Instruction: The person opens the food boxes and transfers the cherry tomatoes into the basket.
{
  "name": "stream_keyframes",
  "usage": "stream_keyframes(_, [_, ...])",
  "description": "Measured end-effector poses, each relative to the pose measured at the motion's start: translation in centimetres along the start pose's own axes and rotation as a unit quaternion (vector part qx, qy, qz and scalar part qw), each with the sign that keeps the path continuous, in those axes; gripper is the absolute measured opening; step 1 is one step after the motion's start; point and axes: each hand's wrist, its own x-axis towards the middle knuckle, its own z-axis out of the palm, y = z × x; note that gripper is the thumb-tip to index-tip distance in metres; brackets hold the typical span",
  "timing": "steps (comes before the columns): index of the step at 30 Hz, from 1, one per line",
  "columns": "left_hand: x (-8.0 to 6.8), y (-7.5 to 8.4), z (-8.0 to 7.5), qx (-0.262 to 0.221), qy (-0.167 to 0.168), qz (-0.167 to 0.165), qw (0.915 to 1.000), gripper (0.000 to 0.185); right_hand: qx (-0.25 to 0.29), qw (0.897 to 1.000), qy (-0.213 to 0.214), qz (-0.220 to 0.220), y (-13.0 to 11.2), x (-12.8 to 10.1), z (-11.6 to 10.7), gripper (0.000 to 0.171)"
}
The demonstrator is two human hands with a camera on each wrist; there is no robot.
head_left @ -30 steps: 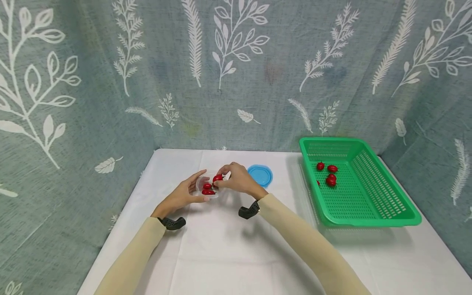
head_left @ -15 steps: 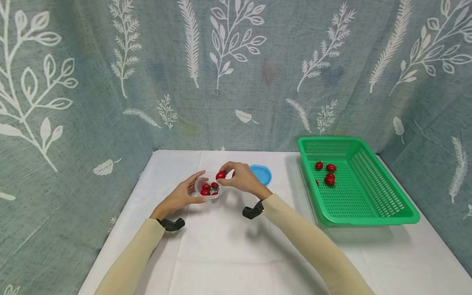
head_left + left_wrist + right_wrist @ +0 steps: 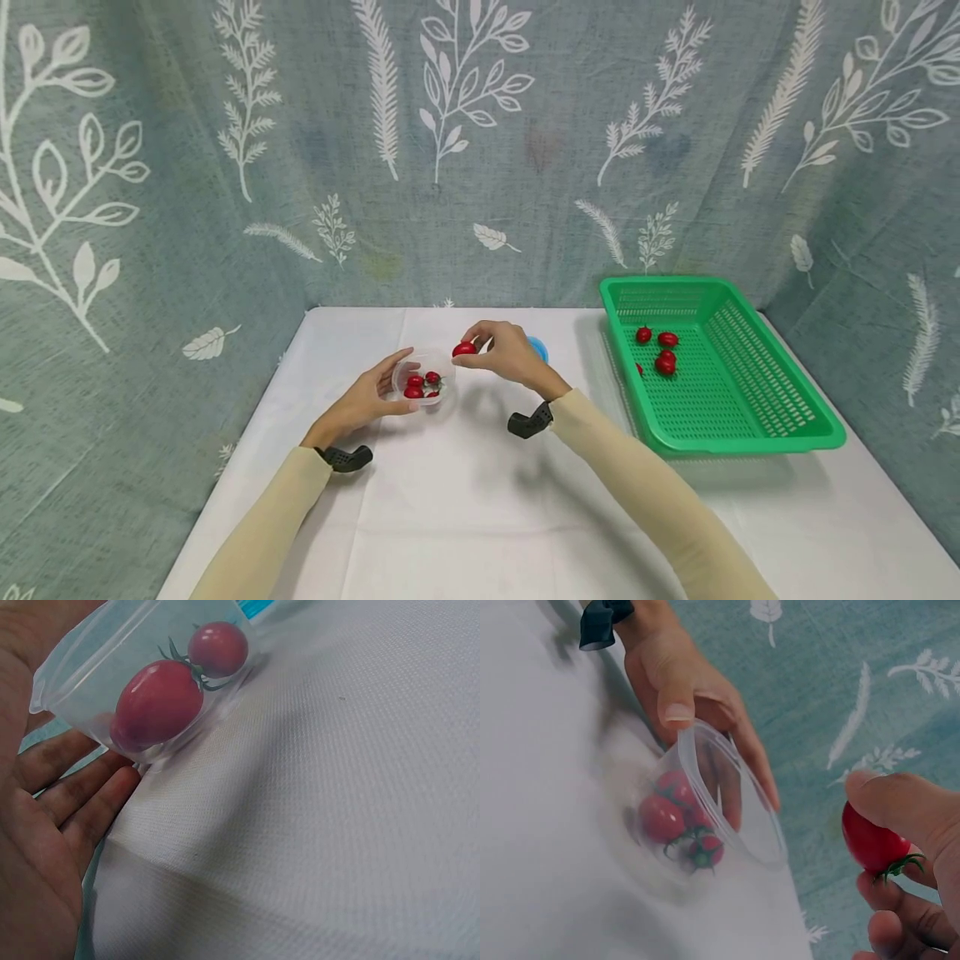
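Observation:
My left hand (image 3: 363, 402) holds a clear plastic container (image 3: 441, 365) on the white cloth, thumb at its rim and fingers round the far side. Several red cherry tomatoes (image 3: 662, 818) with green stems lie in the bottom of the container. To the right of the rim and above the cloth, my right hand (image 3: 512, 357) pinches one cherry tomato (image 3: 871, 838) between thumb and fingers, its green stem pointing down in the right wrist view. In the left wrist view two tomatoes (image 3: 159, 703) show plainly through the container wall.
A blue lid (image 3: 538, 348) lies on the cloth, partly hidden behind my right hand. At the right stands a green slotted basket (image 3: 738, 446) with several tomatoes (image 3: 665, 362) toward its left side. A grey-green leaf-patterned curtain (image 3: 480, 208) hangs behind and beside the table.
My right hand has lifted a cherry tomato out from over the container and moved it to the right, covering more of the blue lid. My left hand stays at the container.

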Motion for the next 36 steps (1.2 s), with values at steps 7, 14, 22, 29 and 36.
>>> stream_keyframes(7, [0.1, -0.2, 0.0, -0.005, -0.001, 0.007, 1.0, 0.108, 0.007, 1.0, 0.017, 0.011, 0.4, -0.7, -1.5, 0.033])
stream_keyframes(14, [0.1, -0.7, 0.1, -0.005, -0.006, 0.013, 0.9999, 0.107, 0.001, 0.999, 0.028, 0.024, 0.5, -1.5, -3.3, 0.032])
stream_keyframes(22, [0.2, -0.8, 0.0, -0.011, -0.001, 0.013, 0.9999, 0.106, 0.02, 0.997, 0.057, 0.038, 1.0, -2.0, -5.6, 0.027])
stream_keyframes(29, [0.1, -0.7, 0.0, -0.011, -0.004, 0.015, 0.9998, 0.106, 0.01, 0.996, 0.074, 0.057, 1.1, -2.6, -7.4, 0.034])
stream_keyframes(36, [0.3, -0.9, -0.1, -0.013, -0.002, 0.012, 0.9998, 0.104, -0.001, 0.995, 0.087, 0.058, 1.3, -3.3, -9.4, 0.035])
